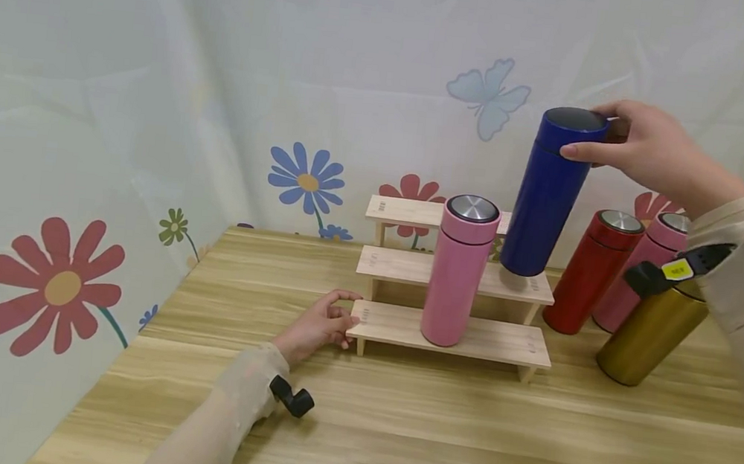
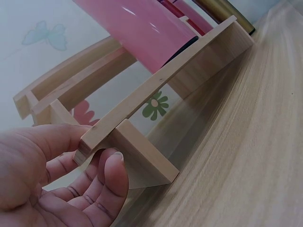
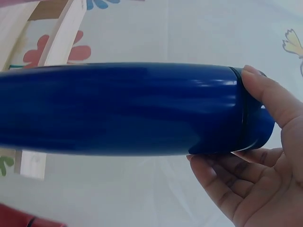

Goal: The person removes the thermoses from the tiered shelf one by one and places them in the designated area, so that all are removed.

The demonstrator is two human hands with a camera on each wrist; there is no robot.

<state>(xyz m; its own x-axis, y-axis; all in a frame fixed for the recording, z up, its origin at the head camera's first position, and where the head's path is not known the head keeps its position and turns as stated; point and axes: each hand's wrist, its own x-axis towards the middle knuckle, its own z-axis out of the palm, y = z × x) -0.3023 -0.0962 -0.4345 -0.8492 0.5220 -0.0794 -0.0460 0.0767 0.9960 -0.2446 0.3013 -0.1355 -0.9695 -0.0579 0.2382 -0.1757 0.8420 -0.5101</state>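
My right hand [image 1: 656, 147] grips a blue thermos bottle [image 1: 550, 197] near its dark lid, thumb on one side and fingers on the other. The bottle hangs slightly tilted in front of the right part of a three-step wooden stand [image 1: 396, 264]; whether its base touches the middle step I cannot tell. In the right wrist view the blue bottle [image 3: 128, 109] crosses the picture. My left hand [image 1: 323, 324] pinches the left end of the lowest step, thumb above and fingers below, as the left wrist view shows at the step's end [image 2: 94, 135]. A pink thermos bottle [image 1: 459, 270] stands upright on the lowest step.
Right of the stand, a red bottle [image 1: 593, 276], a second pink bottle [image 1: 645, 258] and a gold bottle [image 1: 647, 341] stand on the wooden table [image 1: 427, 431]. A pale curtain [image 1: 360, 74] with printed flowers and a butterfly hangs behind.
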